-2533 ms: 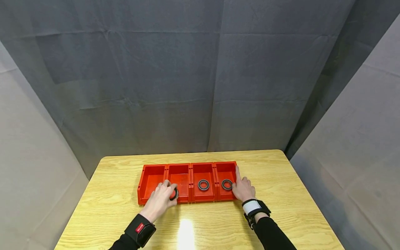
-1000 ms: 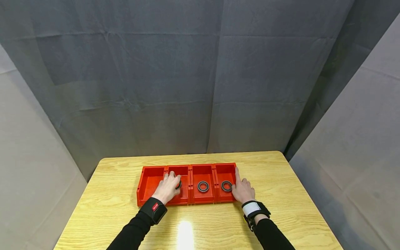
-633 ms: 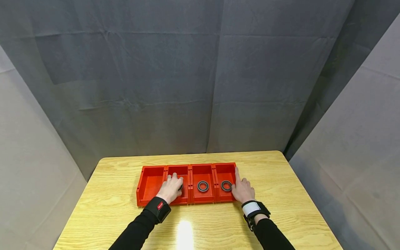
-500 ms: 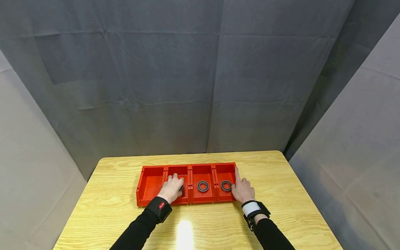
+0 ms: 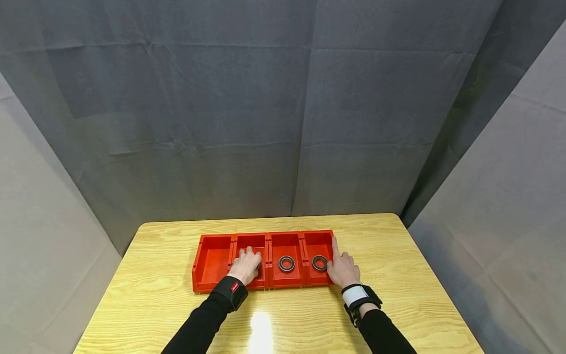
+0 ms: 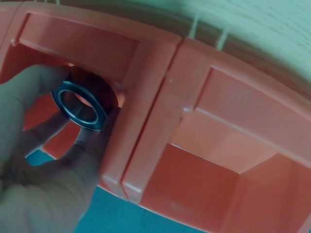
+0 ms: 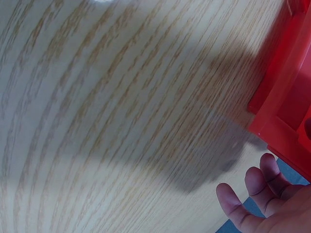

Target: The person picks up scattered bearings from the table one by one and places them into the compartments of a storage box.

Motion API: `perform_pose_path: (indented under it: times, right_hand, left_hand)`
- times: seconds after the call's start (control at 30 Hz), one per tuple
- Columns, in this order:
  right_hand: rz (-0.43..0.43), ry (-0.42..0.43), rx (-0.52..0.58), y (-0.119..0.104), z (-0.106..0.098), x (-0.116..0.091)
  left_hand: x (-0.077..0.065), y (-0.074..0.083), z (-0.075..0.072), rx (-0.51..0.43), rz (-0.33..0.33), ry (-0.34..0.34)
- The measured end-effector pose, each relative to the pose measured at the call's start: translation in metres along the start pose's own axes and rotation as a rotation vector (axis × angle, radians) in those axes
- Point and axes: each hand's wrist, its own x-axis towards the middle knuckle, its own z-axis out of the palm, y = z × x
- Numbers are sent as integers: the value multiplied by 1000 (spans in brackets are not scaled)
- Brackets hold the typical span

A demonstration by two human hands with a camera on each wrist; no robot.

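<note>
In the head view, my left hand (image 5: pixel 244 265) reaches into the second bin from the left in a row of joined red bins (image 5: pixel 214 255). The left wrist view has its thumb and fingers gripping a ball bearing (image 6: pixel 99 92), a dark ring with a shiny metal inner rim, tilted inside the bin near the wall. My right hand (image 5: pixel 343 269) rests at the right end of the row, its index finger stretched along the outer wall. Seen from the right wrist, the other fingers (image 7: pixel 255 182) are loosely bent beside the red bin wall and hold nothing.
One bearing (image 5: pixel 293 264) lies flat in the third bin, another (image 5: pixel 314 262) in the rightmost bin beside my right thumb. The leftmost bin shows a bare floor. The bins stand on a light wood-grain table (image 5: pixel 150 275), with a grey curtain (image 5: pixel 221 123) behind.
The left hand has moved right and deeper into the second bin with the bearing, shifting only slightly in the last half second. My right hand has stayed at the end bin.
</note>
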Motion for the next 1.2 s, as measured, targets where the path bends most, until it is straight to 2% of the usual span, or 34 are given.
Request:
perform_pose_path:
  times: [0.5, 0.77, 1.1, 1.2]
  right_hand:
    - [13, -21, -6, -1, 1, -1]
    - [3, -25, 4, 0, 1, -1]
    - [4, -21, 3, 1, 0, -1]
    - [2, -21, -2, 1, -1, 0]
  left_hand:
    - [6, -4, 19, 18, -13, -17]
    - [10, 1, 17, 47, -70, -70]
    - [6, 9, 16, 65, -83, -42]
    - [4, 7, 18, 69, -62, -9]
